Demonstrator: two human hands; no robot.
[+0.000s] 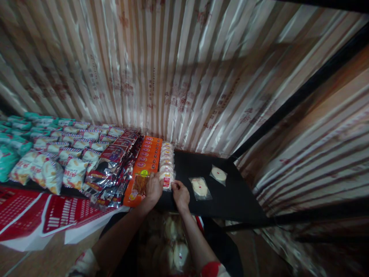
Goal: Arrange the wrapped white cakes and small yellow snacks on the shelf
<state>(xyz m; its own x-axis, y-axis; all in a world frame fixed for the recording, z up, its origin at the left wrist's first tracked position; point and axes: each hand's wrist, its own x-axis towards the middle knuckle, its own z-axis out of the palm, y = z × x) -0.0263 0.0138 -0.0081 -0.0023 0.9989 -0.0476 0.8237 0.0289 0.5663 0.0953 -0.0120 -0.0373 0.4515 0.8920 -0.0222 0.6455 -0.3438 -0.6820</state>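
A row of clear packets with round, pale crackers runs from the back of the black shelf to its front, overlapping one another. At the front end, a packet of crackers with a red label sits between both hands. My left hand is closed at its left edge, beside the orange snack packs. My right hand has its thumb and fingers pinched at the packet's right edge. Two loose cracker packets, one nearer and one farther, lie flat to the right.
Dark red snack bags, white puffy bags and green bags fill the black shelf leftward. Below is a container of more cracker packets. A black metal post slants at right; pleated sheeting hangs behind.
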